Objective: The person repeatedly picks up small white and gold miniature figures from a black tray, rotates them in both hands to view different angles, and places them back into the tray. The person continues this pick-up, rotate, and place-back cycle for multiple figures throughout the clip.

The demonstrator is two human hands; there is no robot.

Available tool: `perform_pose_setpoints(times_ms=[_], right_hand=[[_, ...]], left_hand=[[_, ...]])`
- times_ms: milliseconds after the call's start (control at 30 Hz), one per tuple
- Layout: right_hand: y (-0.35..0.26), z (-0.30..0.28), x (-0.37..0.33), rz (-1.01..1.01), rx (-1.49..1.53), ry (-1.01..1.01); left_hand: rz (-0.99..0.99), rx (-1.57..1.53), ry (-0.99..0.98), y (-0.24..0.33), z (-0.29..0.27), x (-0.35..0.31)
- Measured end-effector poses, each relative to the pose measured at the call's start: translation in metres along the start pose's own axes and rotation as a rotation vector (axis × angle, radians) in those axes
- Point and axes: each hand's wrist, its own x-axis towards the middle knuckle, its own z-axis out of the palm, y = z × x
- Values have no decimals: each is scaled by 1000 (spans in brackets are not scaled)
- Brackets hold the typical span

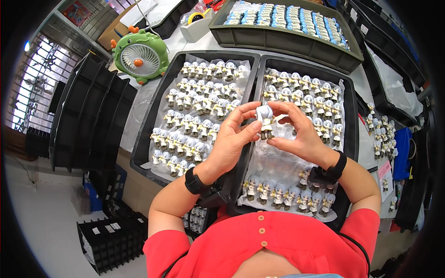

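Note:
Both my hands meet over the gap between two black trays, holding up one small figurine (265, 121) with pale blue-grey hair, a white outfit and dark boots. My left hand (234, 139) pinches it from the left with thumb and fingers. On the other side, my right hand (299, 134) has its fingertips at the head and its thumb near the boots. The left tray (140, 150) bears rows of similar figurines (185, 139) on clear plastic sheeting. More rows lie in the right tray (351, 99), with a bare stretch of crinkled plastic (266, 164) in its middle.
A grey-green bin (282, 46) of blue-and-white pieces stands at the back. Far left are a green fan (141, 60) and tall stacked black trays (88, 116). Loose figurines (382, 136) and a blue container (402, 153) sit at the right. Black crates (113, 241) rest on the floor.

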Motion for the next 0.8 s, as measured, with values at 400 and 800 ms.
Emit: perform_pose_setpoints(times_ms=[400, 800], right_hand=[[2, 4, -1, -220, -175, 114], [5, 18, -4, -353, -171, 105]], left_hand=[[-37, -82, -5, -2, 3, 1], [-83, -172, -128, -8, 8, 0]])
